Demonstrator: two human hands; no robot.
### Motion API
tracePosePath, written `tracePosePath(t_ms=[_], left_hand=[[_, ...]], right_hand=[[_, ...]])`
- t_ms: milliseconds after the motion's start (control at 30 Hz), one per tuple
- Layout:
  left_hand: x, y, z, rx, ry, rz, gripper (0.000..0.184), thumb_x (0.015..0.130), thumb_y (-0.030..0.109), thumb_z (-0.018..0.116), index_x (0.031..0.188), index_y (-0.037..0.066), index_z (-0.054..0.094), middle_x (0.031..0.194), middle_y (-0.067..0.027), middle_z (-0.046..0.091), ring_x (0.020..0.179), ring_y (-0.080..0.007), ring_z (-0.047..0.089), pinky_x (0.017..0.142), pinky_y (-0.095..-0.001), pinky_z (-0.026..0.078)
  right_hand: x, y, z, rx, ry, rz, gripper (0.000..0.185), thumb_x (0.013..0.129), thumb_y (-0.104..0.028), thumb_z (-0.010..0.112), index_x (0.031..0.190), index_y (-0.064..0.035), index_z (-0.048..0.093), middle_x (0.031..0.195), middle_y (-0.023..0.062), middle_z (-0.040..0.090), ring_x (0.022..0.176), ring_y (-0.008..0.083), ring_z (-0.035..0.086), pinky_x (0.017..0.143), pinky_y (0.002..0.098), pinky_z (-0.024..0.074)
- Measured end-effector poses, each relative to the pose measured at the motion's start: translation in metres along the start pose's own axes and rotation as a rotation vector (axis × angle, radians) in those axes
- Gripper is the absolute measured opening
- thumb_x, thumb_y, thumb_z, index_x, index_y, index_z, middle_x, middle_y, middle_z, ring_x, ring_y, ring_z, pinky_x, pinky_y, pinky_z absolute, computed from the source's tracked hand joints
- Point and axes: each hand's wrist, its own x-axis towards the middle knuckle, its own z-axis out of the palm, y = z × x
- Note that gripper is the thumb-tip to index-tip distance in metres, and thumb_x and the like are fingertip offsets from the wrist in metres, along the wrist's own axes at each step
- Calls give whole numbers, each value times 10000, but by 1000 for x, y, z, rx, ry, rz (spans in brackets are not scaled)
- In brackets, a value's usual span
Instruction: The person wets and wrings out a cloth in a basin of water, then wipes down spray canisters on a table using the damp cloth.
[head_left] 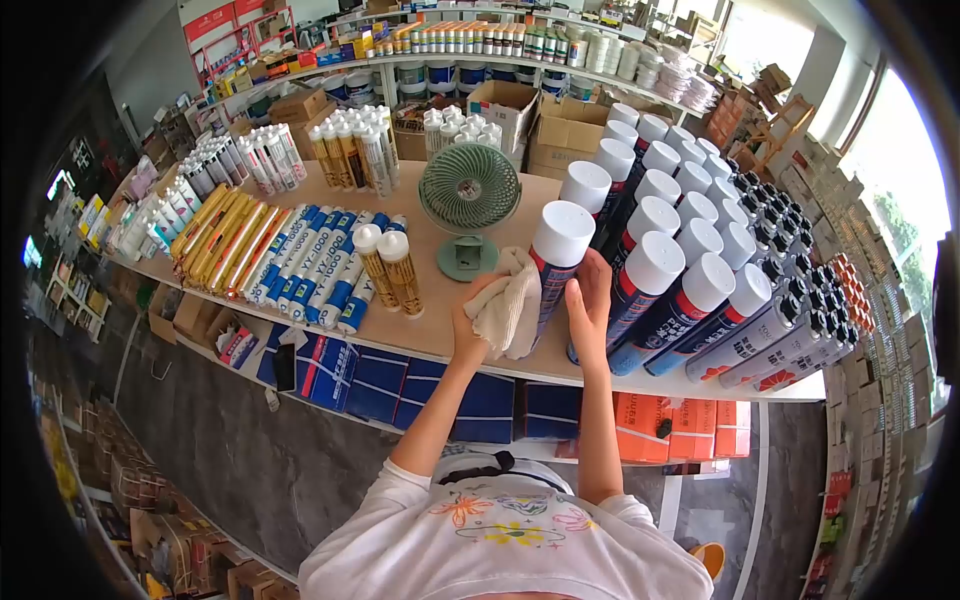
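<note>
In the head view, the left hand (474,330) holds a beige cloth (508,312) against one side of a spray can (560,236). The right hand (590,305) curls around its other side. The can is near the desk's (430,333) front edge, with its white cap on, beside rows of capped cans (700,285). "1000" can be read on the blue and white tubes (300,262). Orange boxes (642,425) sit below; their writing is too small to read.
</note>
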Motion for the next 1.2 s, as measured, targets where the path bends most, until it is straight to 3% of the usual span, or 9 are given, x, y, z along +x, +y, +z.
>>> tracePosePath(t_ms=[233,300,333,433,633,833,1000,1067,1200], left_hand=[[-47,-59,-28,70,6,-281,252,838,64,636,1075,-20,648,1014,-83,667,951,-152,620,829,-278,482],[-46,-72,-35,-134,128,-396,255,860,113,640,1089,2,649,1036,-88,663,954,-145,618,811,-278,488],[-39,-57,-29,52,145,-363,281,869,168,650,1107,18,644,1055,-76,649,947,-132,611,804,-277,491],[-13,-44,-23,-109,335,-399,303,872,190,649,1123,20,630,1072,-69,638,942,-123,608,795,-276,496],[3,-25,-20,-371,231,-344,277,867,158,639,1100,9,625,993,-49,642,847,-113,616,693,-250,500],[-27,-79,-50,401,98,-427,341,845,225,674,1049,-45,637,903,-92,684,754,-165,648,658,-299,517],[-6,-34,-38,330,157,-552,354,862,243,666,1068,-43,626,909,-99,679,760,-177,652,657,-306,520],[2,-18,-33,-172,195,-457,349,872,220,639,1131,-11,598,1006,-80,660,839,-159,648,688,-281,527],[8,-37,-34,-245,133,-379,407,859,233,671,1165,-13,566,984,-72,647,830,-146,632,675,-276,507]], right_hand=[[9,17,-7,-105,146,26,712,830,-173,730,1376,17,315,1293,151,488,1132,209,519,937,339,431],[3,12,-5,-121,122,71,735,786,-203,778,1350,22,364,1262,148,513,1106,205,534,921,327,441],[1,9,1,-110,104,27,719,751,-223,806,1309,24,425,1226,142,532,1080,205,554,907,322,451],[-4,9,11,-195,33,-19,556,760,-81,768,1230,49,499,1170,71,513,1112,181,520,962,305,407],[-10,10,16,-131,-22,-41,689,661,-130,838,1249,62,535,1179,120,541,1119,197,530,963,314,412],[2,10,7,49,-4,65,641,714,-103,802,1253,79,508,1210,99,508,1129,183,515,990,304,386],[6,25,13,127,-29,72,648,715,-119,799,1255,85,504,1213,88,507,1143,179,499,1000,302,368],[5,33,12,153,-71,89,659,714,-146,801,1261,77,507,1211,79,505,1153,175,490,993,299,366],[4,29,10,160,-67,150,655,722,-164,791,1262,77,509,1185,69,526,1134,171,502,986,299,367]])
